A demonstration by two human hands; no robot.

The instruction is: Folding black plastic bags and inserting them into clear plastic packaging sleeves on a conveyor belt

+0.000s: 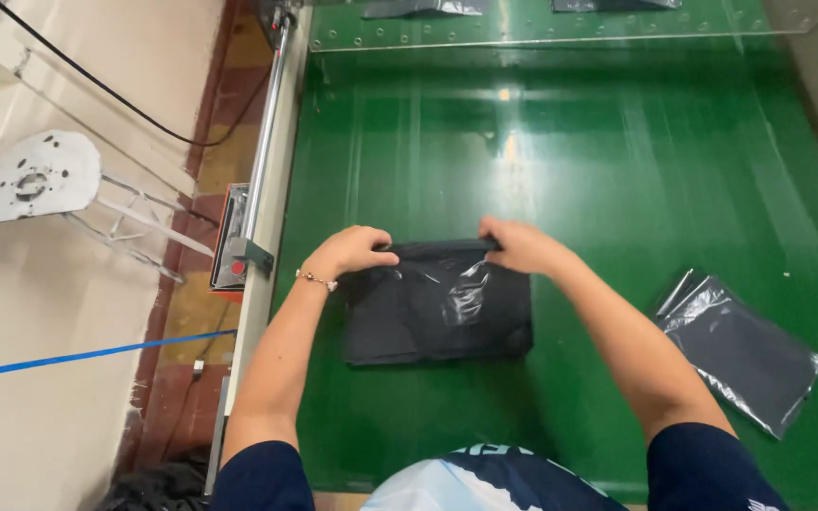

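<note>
head view, looking down on a green belt [617,170], glossy, with light glare near its middle.

left hand [352,251]: fingers curled, pinching the far left corner of a black bagged package [437,308]. a thin bead bracelet [317,278] sits on that wrist.
right hand [523,246]: fingers curled down, pinching the far right corner of the same package. both hands grip the far edge, which looks folded or rolled over between them.

the package lies flat on the belt, near the person, centre of view. it is roughly square, dark cloth inside clear film, with a shiny crease in the film near its upper right. no label can be made out on it.

a 2nd bagged package [740,350] lies to the right, well apart from the hands, turned at an angle, with the clear film edge sticking out past the dark contents.

at the far end a clear plastic guard [560,33] with a row of small holes spans the belt; 2 more dark packages show behind it, partly cut off.

left of the belt: a metal side rail [272,142], a small box with a red button [231,241], a white round metal stool [35,175], a black cable [115,99] and a blue strap [87,355] across the floor.
</note>
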